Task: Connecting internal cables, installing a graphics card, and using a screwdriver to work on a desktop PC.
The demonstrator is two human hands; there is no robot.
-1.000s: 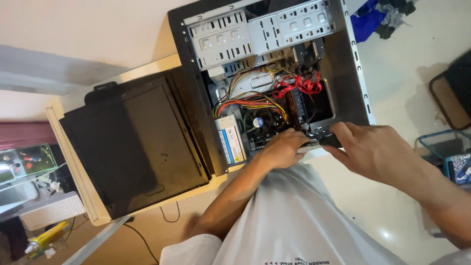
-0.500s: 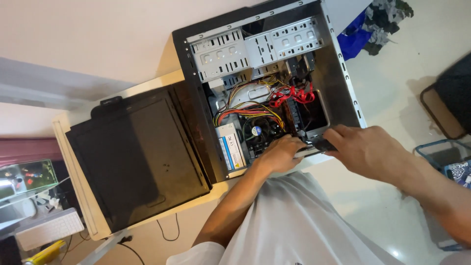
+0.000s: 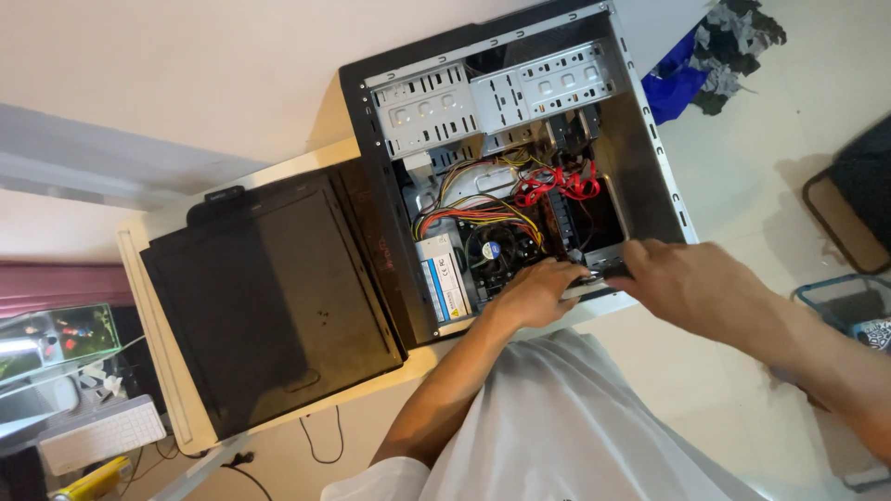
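An open black computer case (image 3: 654, 176) lies on its side on a pale table (image 3: 148, 306). Inside are a round cooler fan (image 3: 492, 250), red cables (image 3: 557, 181) and a bundle of yellow and orange wires (image 3: 469, 215). My left hand (image 3: 534, 292) reaches into the near part of the case, just by the fan, with fingers curled on a silvery metal part (image 3: 599, 276) at the case's near edge. From the right, my right hand (image 3: 691, 283) pinches the same part. Most of that part is hidden by my fingers.
The removed black side panel (image 3: 269, 306) lies flat left of the case. Silver drive cages (image 3: 497, 97) fill the far end. A white keyboard (image 3: 93, 434) and a yellow object (image 3: 88, 480) sit at lower left. A blue bag (image 3: 682, 83) and a blue basket (image 3: 849, 306) stand on the floor.
Both hands stay at the same spot on the case's near edge. The view has drifted slightly, so the case sits a little further right and lower in the picture.
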